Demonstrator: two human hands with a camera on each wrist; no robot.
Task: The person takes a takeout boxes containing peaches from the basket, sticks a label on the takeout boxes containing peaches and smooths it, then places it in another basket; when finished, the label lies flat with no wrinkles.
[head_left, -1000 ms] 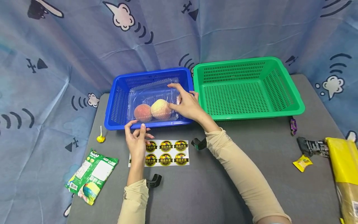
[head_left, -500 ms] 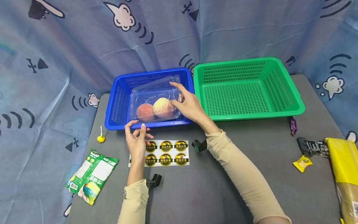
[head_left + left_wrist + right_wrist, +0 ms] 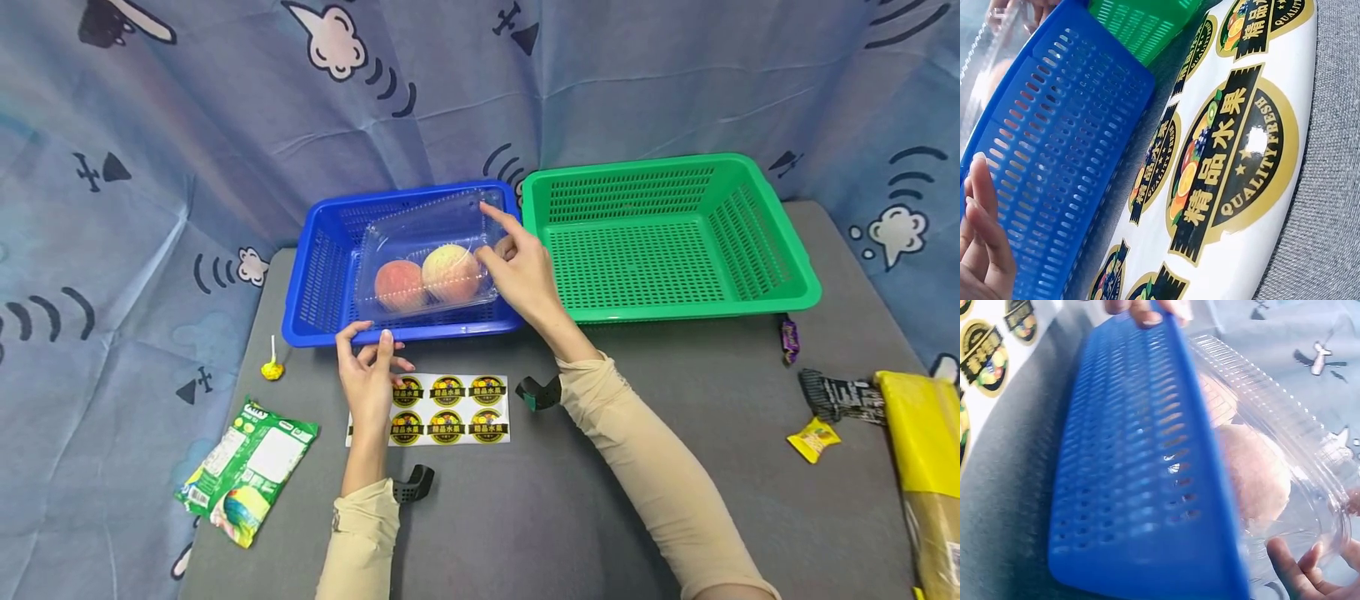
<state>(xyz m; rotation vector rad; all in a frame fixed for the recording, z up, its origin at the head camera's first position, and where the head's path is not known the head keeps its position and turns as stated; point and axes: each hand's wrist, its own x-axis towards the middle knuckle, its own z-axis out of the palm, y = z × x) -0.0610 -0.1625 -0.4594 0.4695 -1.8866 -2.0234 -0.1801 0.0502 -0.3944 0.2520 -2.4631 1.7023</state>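
A clear plastic clamshell box [image 3: 420, 221] holds two peaches [image 3: 450, 273], one red and one paler yellow-pink. My right hand [image 3: 523, 271] grips its right end, thumb toward the near side and index finger stretched along the far corner. In the head view the box overlaps the blue basket [image 3: 303, 292], tilted; the right wrist view has it standing above the rim. At the basket's front rim, my left hand [image 3: 365, 379] holds on with its fingertips. Under that hand lies a sheet of round fruit stickers [image 3: 447, 408], large in the left wrist view.
A green basket [image 3: 630, 315] stands right beside the blue one. To the left lie a lollipop [image 3: 272, 367] and a green snack bag [image 3: 251, 471]. Small wrapped sweets [image 3: 813, 439] and a yellow package [image 3: 918, 433] are on the right. A patterned curtain [image 3: 637, 75] hangs behind.
My right hand has lifted the clamshell box with the peaches up and to the right from lower in the blue basket. The left hand has stayed at the front rim.
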